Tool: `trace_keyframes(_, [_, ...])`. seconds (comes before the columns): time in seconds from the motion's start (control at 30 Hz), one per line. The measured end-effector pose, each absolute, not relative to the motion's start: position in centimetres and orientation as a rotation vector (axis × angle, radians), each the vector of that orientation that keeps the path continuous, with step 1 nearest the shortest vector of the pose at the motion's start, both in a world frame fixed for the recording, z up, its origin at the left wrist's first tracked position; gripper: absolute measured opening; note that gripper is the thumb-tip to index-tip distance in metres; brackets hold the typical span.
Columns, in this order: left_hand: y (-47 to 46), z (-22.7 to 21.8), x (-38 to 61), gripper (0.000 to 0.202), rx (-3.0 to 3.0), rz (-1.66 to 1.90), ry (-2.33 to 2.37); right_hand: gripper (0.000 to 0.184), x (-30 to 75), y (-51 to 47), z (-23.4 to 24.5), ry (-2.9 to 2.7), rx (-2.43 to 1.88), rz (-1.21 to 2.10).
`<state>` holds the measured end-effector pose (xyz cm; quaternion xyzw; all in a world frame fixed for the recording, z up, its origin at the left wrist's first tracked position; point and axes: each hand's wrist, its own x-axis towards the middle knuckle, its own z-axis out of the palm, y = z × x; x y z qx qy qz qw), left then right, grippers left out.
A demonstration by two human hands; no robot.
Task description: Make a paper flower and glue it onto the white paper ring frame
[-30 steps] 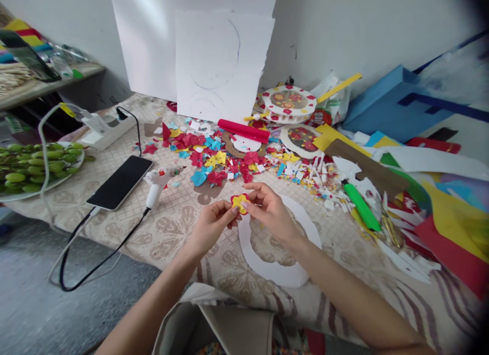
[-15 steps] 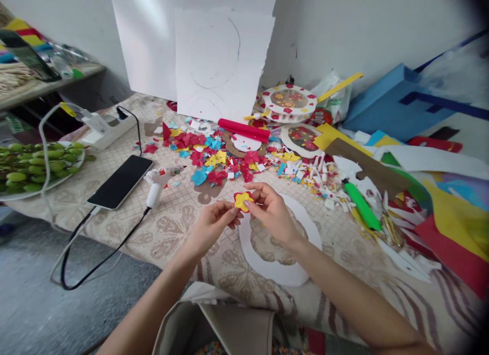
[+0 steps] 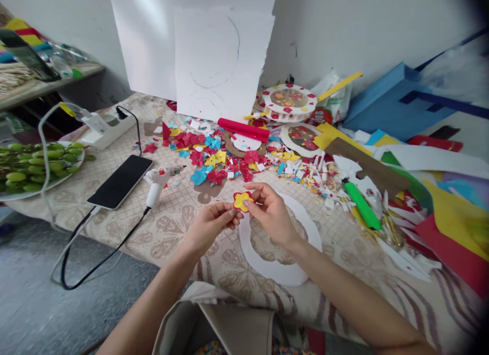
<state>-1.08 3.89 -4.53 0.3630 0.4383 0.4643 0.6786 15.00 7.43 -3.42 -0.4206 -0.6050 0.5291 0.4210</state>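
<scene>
Both my hands pinch a small paper flower (image 3: pixel 242 200), yellow on a red backing, held just above the table. My left hand (image 3: pixel 211 223) grips its lower left edge with fingertips closed. My right hand (image 3: pixel 269 211) holds its right side between thumb and fingers. Under my right hand lies a white paper ring (image 3: pixel 277 272) on the patterned tablecloth (image 3: pixel 179 227).
A white glue gun (image 3: pixel 157 184) and a black phone (image 3: pixel 120 181) lie to the left, with cables and a power strip (image 3: pixel 109 128). Cut paper flowers (image 3: pixel 214 159) and scraps cover the middle. A green cutter (image 3: pixel 362 206), coloured sheets and decorated plates (image 3: pixel 289 100) sit to the right. Green fruit (image 3: pixel 34 164) fills a plate far left.
The flower has turned slightly and risen a little between my fingertips. The hands stay in almost the same place.
</scene>
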Motion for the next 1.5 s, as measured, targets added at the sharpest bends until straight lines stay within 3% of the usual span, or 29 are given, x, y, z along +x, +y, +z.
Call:
trace_keyframes(0.2, [3.8, -4.7, -1.0, 0.023, 0.814, 1.033, 1.06, 0.027, 14.9, 7.3, -3.6, -1.519, -1.043, 1.304])
trace_keyframes(0.43, [3.3, -4.8, -0.6, 0.014, 1.209, 1.326, 1.44, 0.029, 14.9, 7.3, -3.8, -1.534, -1.085, 1.17])
trace_keyframes(1.27, [3.1, -4.0, 0.8, 0.013, 1.91, 1.218, 1.747, 0.029, 14.6, 6.8, -4.4, -1.603, -1.066, 1.073])
trace_keyframes(1.5, [3.1, -3.6, 0.1, 0.012, 1.809, 1.213, 1.678, 0.028, 14.8, 7.5, -4.3, -1.452, -1.057, 1.229])
